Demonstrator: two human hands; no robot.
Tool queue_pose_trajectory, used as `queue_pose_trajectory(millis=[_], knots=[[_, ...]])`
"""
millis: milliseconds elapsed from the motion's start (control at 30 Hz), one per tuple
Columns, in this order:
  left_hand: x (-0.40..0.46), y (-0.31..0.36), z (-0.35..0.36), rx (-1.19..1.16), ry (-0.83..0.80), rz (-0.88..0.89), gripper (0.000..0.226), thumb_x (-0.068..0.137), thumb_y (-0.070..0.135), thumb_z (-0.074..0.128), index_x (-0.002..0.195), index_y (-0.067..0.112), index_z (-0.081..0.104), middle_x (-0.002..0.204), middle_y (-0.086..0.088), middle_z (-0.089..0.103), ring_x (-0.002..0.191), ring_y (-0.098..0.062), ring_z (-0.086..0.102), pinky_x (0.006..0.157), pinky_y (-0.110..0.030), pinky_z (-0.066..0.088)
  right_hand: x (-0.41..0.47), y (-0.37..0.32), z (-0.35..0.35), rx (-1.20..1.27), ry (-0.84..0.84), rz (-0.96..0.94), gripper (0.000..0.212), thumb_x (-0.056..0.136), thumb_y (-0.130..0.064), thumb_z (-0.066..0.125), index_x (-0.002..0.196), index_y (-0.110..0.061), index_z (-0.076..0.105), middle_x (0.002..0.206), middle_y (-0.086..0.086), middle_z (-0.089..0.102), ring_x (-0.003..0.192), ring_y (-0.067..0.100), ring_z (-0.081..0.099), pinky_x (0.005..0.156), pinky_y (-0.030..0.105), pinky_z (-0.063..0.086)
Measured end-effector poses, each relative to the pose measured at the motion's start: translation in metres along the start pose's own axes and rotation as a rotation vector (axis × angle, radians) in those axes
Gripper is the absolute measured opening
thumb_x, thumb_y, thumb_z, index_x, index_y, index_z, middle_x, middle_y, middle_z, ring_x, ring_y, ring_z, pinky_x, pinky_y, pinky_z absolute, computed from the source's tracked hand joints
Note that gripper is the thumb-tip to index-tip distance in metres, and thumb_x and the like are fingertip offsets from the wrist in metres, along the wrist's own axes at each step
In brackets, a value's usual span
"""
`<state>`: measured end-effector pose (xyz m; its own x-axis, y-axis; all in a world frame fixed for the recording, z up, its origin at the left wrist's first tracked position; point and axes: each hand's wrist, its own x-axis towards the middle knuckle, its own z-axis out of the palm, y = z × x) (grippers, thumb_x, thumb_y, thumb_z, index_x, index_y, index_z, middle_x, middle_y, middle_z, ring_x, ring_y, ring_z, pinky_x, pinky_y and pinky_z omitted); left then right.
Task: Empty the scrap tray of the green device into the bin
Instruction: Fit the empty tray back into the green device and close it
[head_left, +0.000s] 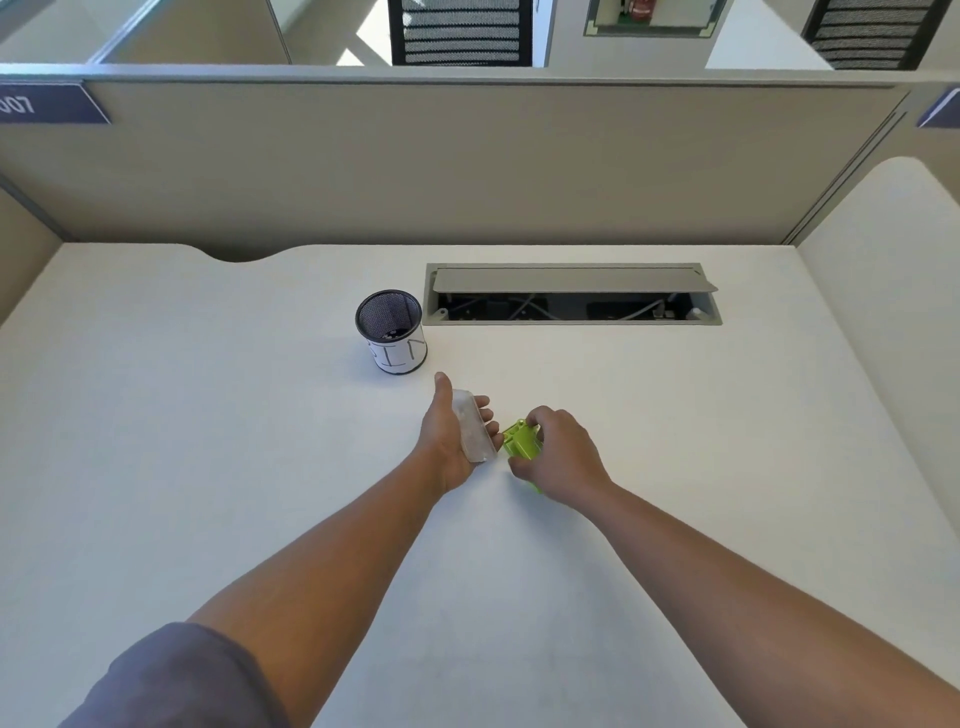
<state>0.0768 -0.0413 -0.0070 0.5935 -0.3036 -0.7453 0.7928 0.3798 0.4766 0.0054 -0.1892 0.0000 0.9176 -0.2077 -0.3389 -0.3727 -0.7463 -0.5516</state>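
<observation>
My left hand (451, 435) holds a clear plastic scrap tray (471, 427), gripped between thumb and fingers and apart from the device. Just to its right, my right hand (558, 451) grips the small green device (522, 440) on the white desk (208, 467); the hand covers most of it. The bin (392, 331), a black mesh cup with a white paper label, stands upright on the desk a little beyond and left of my left hand. Small scraps lie at its bottom.
An open cable hatch (571, 293) with a raised grey flap is set into the desk at the back right. Beige partition walls (467, 171) enclose the desk behind and on both sides.
</observation>
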Motion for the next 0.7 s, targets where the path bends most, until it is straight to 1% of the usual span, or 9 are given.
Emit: queue_pose_trajectory(millis=[100,333,433,533,700], knots=[[0.000,-0.002,-0.002,-0.001,-0.011,-0.004,0.081,0.092,0.078,0.033,0.110,0.004,0.060,0.078,-0.008,0.056,0.069,-0.023,0.054,0.072,-0.034,0.052,0.001,-0.001,-0.001,-0.020,0.008,-0.012,0.052,0.074,-0.030,0.077,0.120,-0.021,0.054,0.108,0.002,0.060,0.098,0.028,0.061,0.083,0.042,0.054],[0.001,-0.007,-0.007,0.010,-0.008,0.011,0.083,0.091,0.079,0.033,0.116,0.005,0.062,0.084,-0.007,0.059,0.072,-0.022,0.058,0.072,-0.034,0.055,0.006,0.002,0.001,-0.053,-0.010,-0.020,0.057,0.074,-0.021,0.076,0.126,-0.019,0.052,0.109,0.003,0.062,0.096,0.028,0.059,0.075,0.034,0.045],[-0.001,-0.008,-0.006,0.007,-0.010,0.019,0.081,0.091,0.079,0.035,0.115,0.006,0.062,0.084,-0.006,0.059,0.072,-0.022,0.058,0.073,-0.034,0.054,0.007,0.002,0.004,-0.091,-0.006,-0.024,0.060,0.075,-0.022,0.076,0.129,-0.018,0.050,0.116,0.005,0.057,0.102,0.029,0.058,0.079,0.035,0.046],[-0.001,-0.009,-0.006,0.003,-0.015,0.022,0.080,0.090,0.079,0.037,0.115,0.007,0.062,0.083,-0.005,0.058,0.072,-0.020,0.057,0.074,-0.034,0.053,0.008,0.002,0.007,-0.133,0.013,-0.009,0.059,0.075,-0.026,0.076,0.127,-0.020,0.050,0.118,0.005,0.052,0.106,0.031,0.056,0.082,0.038,0.047],[-0.003,-0.010,-0.007,0.001,-0.022,0.028,0.079,0.089,0.080,0.039,0.115,0.009,0.061,0.084,-0.004,0.057,0.073,-0.019,0.057,0.073,-0.033,0.053,0.007,0.002,0.009,-0.129,-0.020,0.028,0.055,0.077,-0.028,0.073,0.125,-0.023,0.048,0.115,0.003,0.056,0.106,0.031,0.057,0.086,0.040,0.046]])
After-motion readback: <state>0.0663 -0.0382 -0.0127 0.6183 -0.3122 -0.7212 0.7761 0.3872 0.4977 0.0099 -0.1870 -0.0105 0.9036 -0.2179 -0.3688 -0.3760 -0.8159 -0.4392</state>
